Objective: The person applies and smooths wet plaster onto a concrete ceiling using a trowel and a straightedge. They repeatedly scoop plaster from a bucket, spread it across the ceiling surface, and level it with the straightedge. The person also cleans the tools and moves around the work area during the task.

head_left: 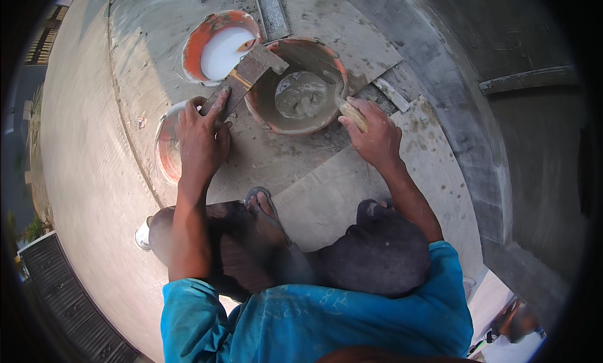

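My left hand (204, 134) is closed around a mortar-stained wooden board (251, 71), whose far end reaches over the rim of a large bucket (260, 112). Wet grey mortar (301, 96) lies in the bottom of that bucket. At the bucket's right rim, my right hand (379, 132) grips the wooden handle of a trowel (354, 115); its blade is smeared grey and mostly hard to make out against the bucket wall. Behind the board stands an orange bucket (193, 46) with white liquid in it and a small orange-brown object at its edge.
A third bucket (164, 152) stands partly behind my left hand. Flat sheets (433, 156) cover the floor, with a short strip (391, 94) beside them. A narrow metal-like piece (271, 14) lies beyond the buckets. A grey wall (534, 156) rises at right; another person (516, 324) is at lower right.
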Available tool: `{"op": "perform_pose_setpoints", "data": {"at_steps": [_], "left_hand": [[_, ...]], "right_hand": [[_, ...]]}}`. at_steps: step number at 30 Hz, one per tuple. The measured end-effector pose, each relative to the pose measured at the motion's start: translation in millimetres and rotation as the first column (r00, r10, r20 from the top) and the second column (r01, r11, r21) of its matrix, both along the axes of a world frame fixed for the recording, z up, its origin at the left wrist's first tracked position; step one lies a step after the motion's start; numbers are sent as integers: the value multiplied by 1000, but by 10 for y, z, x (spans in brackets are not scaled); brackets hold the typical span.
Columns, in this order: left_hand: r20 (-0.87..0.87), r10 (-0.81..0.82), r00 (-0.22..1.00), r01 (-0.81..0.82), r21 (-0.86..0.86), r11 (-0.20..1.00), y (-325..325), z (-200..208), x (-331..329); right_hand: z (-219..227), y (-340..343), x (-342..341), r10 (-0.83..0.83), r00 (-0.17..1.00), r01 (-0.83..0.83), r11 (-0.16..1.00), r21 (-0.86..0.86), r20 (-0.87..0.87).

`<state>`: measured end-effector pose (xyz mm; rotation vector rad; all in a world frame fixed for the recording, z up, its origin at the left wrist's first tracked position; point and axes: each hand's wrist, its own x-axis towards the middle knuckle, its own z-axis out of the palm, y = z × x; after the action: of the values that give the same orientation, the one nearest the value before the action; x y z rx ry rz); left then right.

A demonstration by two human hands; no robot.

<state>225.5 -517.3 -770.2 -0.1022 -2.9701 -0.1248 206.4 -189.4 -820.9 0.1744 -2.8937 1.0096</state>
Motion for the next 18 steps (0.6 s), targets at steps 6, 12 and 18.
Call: {"op": "perform_pose_setpoints", "data": {"at_steps": [6,12,18], "left_hand": [[-21,90,996,-92,-74,993,-11,23,-58],[-77,65,995,-81,-219,972,201,-12,-136],[-131,119,984,-146,-215,966,340,-21,-223]], "right_hand": [[91,154,59,45,991,-35,996,76,-126],[363,27,41,153,946,-21,909,416,-285],[181,-23,153,247,899,-12,839,543,-362]]}}
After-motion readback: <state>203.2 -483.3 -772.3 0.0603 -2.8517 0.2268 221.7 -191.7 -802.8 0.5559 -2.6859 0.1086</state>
